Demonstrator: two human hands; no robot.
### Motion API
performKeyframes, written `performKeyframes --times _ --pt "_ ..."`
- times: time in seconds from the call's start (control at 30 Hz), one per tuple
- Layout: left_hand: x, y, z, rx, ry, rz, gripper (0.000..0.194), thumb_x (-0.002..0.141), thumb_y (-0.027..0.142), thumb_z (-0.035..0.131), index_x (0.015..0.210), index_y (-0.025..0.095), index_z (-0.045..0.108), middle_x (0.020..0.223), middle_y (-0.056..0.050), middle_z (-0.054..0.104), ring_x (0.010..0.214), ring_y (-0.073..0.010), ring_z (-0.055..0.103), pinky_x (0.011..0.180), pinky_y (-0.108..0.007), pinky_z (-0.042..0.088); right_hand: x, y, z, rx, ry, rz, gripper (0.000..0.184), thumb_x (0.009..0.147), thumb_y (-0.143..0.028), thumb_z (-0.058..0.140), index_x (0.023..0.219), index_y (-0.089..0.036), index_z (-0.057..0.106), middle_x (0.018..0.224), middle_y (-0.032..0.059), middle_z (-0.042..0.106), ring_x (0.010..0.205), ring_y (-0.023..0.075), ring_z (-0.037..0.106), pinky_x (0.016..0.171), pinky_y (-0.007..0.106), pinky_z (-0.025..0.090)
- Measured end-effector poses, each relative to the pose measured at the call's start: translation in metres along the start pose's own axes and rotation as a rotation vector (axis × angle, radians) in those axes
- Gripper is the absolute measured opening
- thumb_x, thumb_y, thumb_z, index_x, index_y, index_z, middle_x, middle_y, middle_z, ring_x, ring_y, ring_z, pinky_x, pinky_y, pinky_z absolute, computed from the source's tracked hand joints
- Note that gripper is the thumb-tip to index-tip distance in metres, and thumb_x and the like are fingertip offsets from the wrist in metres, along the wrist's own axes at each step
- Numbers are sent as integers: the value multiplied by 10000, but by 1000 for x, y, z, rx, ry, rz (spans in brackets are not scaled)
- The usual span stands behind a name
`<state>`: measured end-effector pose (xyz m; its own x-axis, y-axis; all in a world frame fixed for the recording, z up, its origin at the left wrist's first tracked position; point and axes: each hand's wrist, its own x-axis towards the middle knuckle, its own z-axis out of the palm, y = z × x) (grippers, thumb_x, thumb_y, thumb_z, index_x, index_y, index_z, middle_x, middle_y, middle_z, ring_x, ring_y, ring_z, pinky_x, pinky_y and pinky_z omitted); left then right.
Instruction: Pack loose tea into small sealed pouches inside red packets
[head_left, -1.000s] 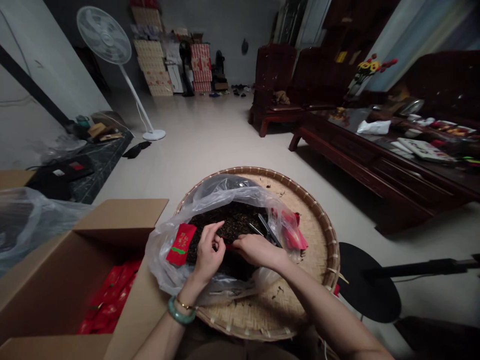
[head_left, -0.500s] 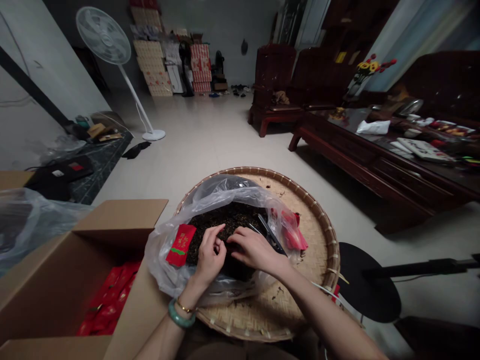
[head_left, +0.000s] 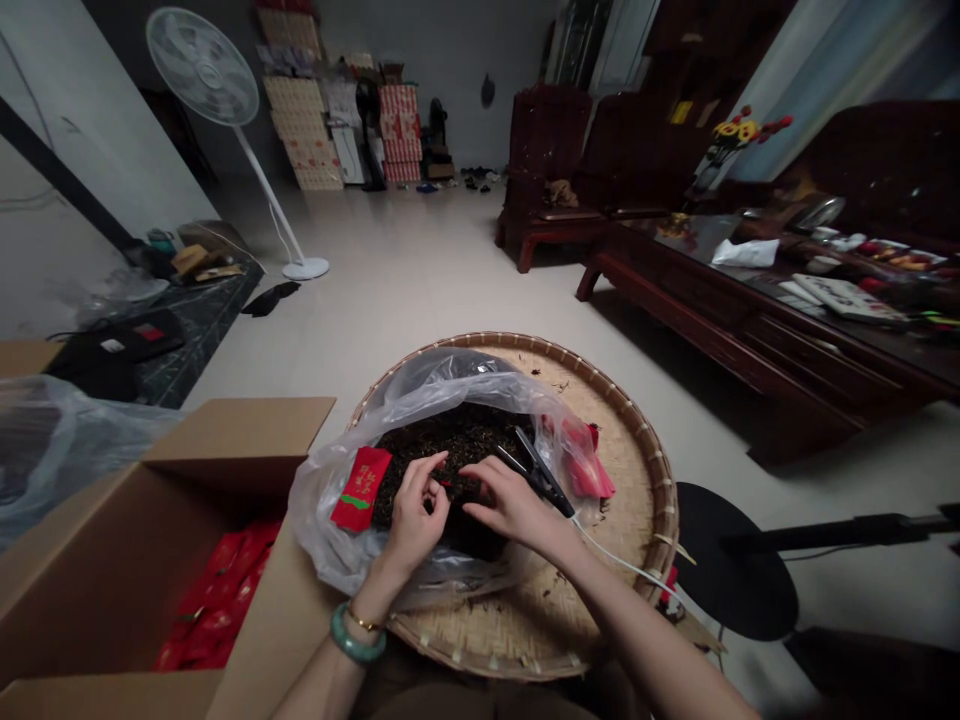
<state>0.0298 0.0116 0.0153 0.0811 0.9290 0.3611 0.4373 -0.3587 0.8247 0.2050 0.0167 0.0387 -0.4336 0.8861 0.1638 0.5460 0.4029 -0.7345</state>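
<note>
Over dark, loose tea-like leaves (head_left: pixel 427 432) in a clear plastic bag (head_left: pixel 315 520), my left hand (head_left: pixel 417 515) has thumb and forefinger closed on a red packet (head_left: pixel 445 483). Only slivers of its red show; the hand hides the rest. Facing it from the right, my right hand (head_left: pixel 511 503) has its thumb and fingers apart, with nothing visible between them. A black tong-shaped tool (head_left: pixel 551 485) with a white cord lies open beside that hand. One flat red packet (head_left: pixel 361 488) with gold writing and a green mark rests on the bag's left side.
The bag sits on a round woven bamboo tray (head_left: pixel 630 440). Left of it stands an open cardboard box (head_left: pixel 247 430) with red packets (head_left: pixel 217 600) inside. A round black stand base (head_left: pixel 742 570) is at the right, near a dark wooden table (head_left: pixel 750 330).
Slivers of red now show at my left fingertips. My right hand's fingers have spread and drawn slightly away from the left hand. More of the tool and its cord is visible.
</note>
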Motion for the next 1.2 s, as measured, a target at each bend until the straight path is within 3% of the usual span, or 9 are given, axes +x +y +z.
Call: performKeyframes --times 0.2,0.3,0.4,0.57,0.8,0.9,1.03,1.13,1.2 --pt "-3 -3 -3 -50 -32 2 445 785 79 448 1203 227 486 1008 -54 523 621 -73 508 578 -189 460 -2 3 4 87 105 28 164 781 -68 536 797 -183 652 796 23 647 760 133 604 704 243 467" --pt "-4 -6 -5 -75 -34 -27 447 786 92 456 1213 222 476 995 -49 541 594 -63 500 583 -189 461 -3 -5 -4 95 136 26 153 801 -142 552 904 -186 656 849 39 636 765 137 597 670 234 470" --pt "-5 -8 -4 -102 -48 -56 452 791 103 461 1228 221 464 1012 -55 555 610 -67 518 597 -195 467 -2 -10 -2 45 47 -27 256 802 -193 583 1053 -207 627 1001 62 606 847 147 587 709 241 474" --pt "-5 -7 -9 -53 -77 -22 448 801 95 445 1230 222 459 1018 -59 556 621 -75 531 586 -200 473 5 0 16 -10 46 -18 193 830 -103 504 928 -179 652 854 47 629 794 141 593 709 236 457" --pt "-1 -4 -30 297 -267 297 328 782 109 504 1074 224 597 1179 -96 508 1057 -226 526 888 -384 477 12 -2 13 19 113 -13 136 773 -58 520 793 -176 585 743 4 602 678 123 554 637 214 424" --pt "1 -8 -31 328 -222 306 375 807 132 503 1170 218 536 1195 -105 519 1108 -237 506 932 -422 457 12 -6 11 3 128 -48 150 755 -36 505 763 -176 557 714 1 579 646 122 532 599 211 407" --pt "3 -20 -26 232 -191 223 641 757 175 607 1344 191 351 1293 -129 490 1200 -252 449 998 -462 401 7 -11 10 -73 172 -200 136 807 -77 460 764 -179 538 727 26 582 669 141 523 611 236 415" --pt "3 -28 -22 90 -279 171 415 737 181 636 1146 200 571 1160 -87 611 1148 -247 498 977 -429 414 1 -20 4 -85 173 -333 166 863 -116 410 787 -179 543 748 46 600 702 149 530 644 250 430" --pt "2 -30 -20 -4 -329 71 223 744 202 629 964 182 660 990 -64 679 982 -222 587 871 -360 472 -1 -27 -3 -53 167 -337 171 884 -141 402 833 -179 560 773 50 612 726 149 540 666 253 439"
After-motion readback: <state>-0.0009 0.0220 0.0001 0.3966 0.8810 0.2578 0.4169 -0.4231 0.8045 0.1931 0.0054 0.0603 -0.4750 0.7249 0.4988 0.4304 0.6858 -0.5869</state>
